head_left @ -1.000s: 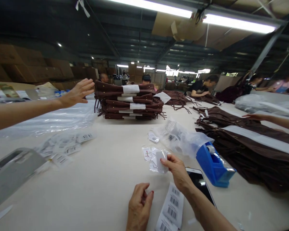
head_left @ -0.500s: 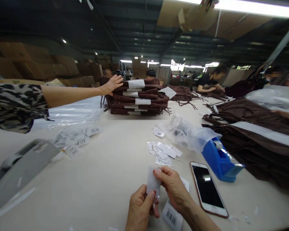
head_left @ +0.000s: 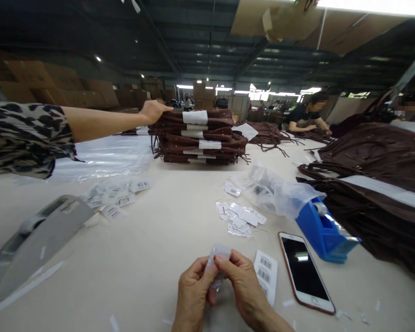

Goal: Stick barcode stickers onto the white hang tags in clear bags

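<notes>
Low in the middle of the head view, my left hand point(head_left: 192, 288) and my right hand point(head_left: 245, 282) meet, both closed on a small clear plastic bag point(head_left: 220, 251). Both thumbs press on its front, close together; fingers hide its lower part, and I cannot make out what is inside. Just right of my right hand lies a white sheet of barcode stickers point(head_left: 271, 267), partly covered by that hand. Beyond my hands is a loose pile of white tags in clear bags point(head_left: 241, 218). A phone point(head_left: 306, 272) rests to the right.
A blue tape dispenser point(head_left: 323, 233) stands beside a crumpled plastic bag point(head_left: 276, 193). Brown handbags point(head_left: 376, 189) are piled right; another stack point(head_left: 202, 150) stands ahead, a co-worker's hand point(head_left: 154, 112) on it. At left are a grey tape dispenser point(head_left: 43, 244) and barcode tags point(head_left: 112, 196).
My right thumb has come down beside my left one, and the small bag has tilted. More of the sticker sheet shows. The co-worker's spread fingers have closed at the stack's top left edge.
</notes>
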